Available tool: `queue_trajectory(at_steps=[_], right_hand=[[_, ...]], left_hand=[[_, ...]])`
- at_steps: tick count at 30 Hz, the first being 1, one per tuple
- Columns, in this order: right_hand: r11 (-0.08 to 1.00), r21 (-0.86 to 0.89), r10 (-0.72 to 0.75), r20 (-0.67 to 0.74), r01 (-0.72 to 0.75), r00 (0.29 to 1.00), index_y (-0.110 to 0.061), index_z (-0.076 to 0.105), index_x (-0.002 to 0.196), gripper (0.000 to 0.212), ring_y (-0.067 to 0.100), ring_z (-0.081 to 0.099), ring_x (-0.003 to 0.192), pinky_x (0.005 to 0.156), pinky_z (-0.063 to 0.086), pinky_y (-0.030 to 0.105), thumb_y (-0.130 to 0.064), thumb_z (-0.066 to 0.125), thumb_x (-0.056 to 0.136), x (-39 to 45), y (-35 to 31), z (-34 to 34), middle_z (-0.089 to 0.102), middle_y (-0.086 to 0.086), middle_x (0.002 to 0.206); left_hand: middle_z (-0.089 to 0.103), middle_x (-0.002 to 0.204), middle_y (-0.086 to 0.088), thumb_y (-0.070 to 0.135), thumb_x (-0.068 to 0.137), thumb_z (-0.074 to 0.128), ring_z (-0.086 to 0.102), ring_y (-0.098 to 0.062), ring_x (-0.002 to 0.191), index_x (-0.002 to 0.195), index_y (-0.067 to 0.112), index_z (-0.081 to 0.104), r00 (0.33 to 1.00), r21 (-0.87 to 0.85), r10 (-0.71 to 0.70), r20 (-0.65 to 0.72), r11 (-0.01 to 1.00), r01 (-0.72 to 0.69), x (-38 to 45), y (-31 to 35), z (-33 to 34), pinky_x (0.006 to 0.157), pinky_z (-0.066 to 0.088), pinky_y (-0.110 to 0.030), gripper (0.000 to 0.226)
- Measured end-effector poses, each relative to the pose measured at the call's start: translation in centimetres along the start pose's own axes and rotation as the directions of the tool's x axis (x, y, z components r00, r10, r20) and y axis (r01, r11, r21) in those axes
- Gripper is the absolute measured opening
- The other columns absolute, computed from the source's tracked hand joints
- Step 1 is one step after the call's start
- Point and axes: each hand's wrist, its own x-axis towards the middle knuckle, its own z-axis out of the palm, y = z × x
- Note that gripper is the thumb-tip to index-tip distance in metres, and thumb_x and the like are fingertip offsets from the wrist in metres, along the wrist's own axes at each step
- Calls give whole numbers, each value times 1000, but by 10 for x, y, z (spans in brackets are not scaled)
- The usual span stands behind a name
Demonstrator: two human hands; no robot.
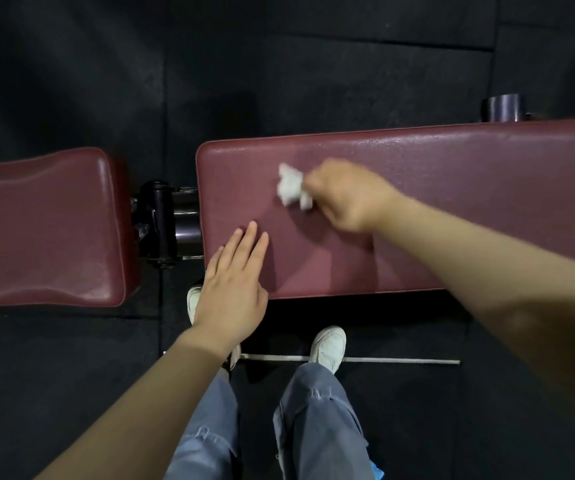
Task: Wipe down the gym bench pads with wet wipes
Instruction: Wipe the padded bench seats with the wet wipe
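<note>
Dim overall, pad (pixel 452 188) sheen, right hand (pixel 343 195) motion-blurred, edges warped.

Left hand (pixel 232 289) flat; right hand (pixel 343 195) fisted

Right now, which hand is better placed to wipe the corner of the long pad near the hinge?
The right hand. It already grips the crumpled wet wipe on the long pad, with the corner just past it. The left hand lies nearer, but flat and without a wipe.
</note>
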Motion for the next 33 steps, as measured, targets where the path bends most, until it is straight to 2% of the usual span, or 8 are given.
queue_trajectory(at_steps=[3, 5, 9, 14, 18, 23, 28, 33], right_hand=[[927, 37, 367, -286, -373, 885, -4, 62, 105, 25, 41, 55, 94, 80, 46, 46, -6, 45, 87, 32, 21, -17, 64, 20, 99], [879, 87, 471, -301, -469, 829, -5, 60, 108, 28, 41, 55, 92, 78, 49, 47, -13, 41, 91, 14, 13, 3, 62, 21, 100], [980, 100, 178, -24, -174, 984, -11, 64, 98, 22, 33, 54, 73, 66, 50, 39, -12, 50, 81, -96, -44, 64, 64, 12, 88], [997, 25, -80, 92, 78, 993, -13, 60, 82, 16, 28, 53, 64, 59, 47, 35, -4, 59, 69, -120, -28, 47, 58, 6, 72], [967, 4, 249, -227, -255, 941, -5, 62, 93, 17, 41, 56, 84, 70, 46, 45, -6, 48, 85, -26, 27, -2, 62, 21, 90], [773, 191, 627, -371, -605, 684, -4, 60, 93, 15, 39, 54, 85, 68, 39, 43, -5, 46, 88, -27, 23, 8, 62, 22, 92], [837, 209, 540, -163, -506, 826, -10, 61, 85, 20, 26, 48, 64, 59, 31, 30, 7, 60, 76, -147, -59, 66, 59, 5, 72], [861, 97, 502, -312, -499, 806, -5, 62, 83, 11, 38, 53, 70, 58, 42, 42, 3, 56, 79, -98, 3, 30, 60, 18, 75]], left_hand=[[4, 166, 2, 8, 85, 53, 2, -16, 153, 158, 18, 16, 1000, 3, -17, 9, 1000, 17, 4, 2, 2, 122, 4, -37, 82], [1, 166, 2, 7, 85, 52, -3, -16, 153, 158, 17, 14, 1000, 7, -19, 24, 1000, 19, 3, 4, 3, 123, 2, -38, 83], [-4, 166, 0, 10, 83, 55, -5, -18, 153, 158, 15, 11, 998, 31, -43, 50, 999, 41, 6, 9, 2, 124, 1, -41, 86], [-2, 166, -3, 26, 87, 59, -3, -21, 153, 158, 14, 12, 997, 59, -46, 61, 997, 42, 7, 11, 3, 124, 6, -45, 86], [-7, 166, -2, 43, 93, 55, -9, -20, 153, 158, 15, 6, 997, 106, -44, 71, 994, 36, 6, 11, 3, 123, 2, -42, 87], [-1, 166, -10, 45, 93, 57, -1, -29, 153, 157, 9, 9, 995, 191, -63, 80, 981, 47, 8, 17, 4, 123, 12, -50, 88], [13, 163, -19, 42, 87, 66, 15, -38, 150, 154, 1, 20, 993, 271, -101, 65, 959, 80, 12, 23, 10, 117, 26, -58, 91], [17, 162, -20, 48, 87, 58, 19, -39, 148, 154, 0, 22, 998, 326, -51, 27, 945, 39, 10, 15, 18, 115, 28, -59, 89]])
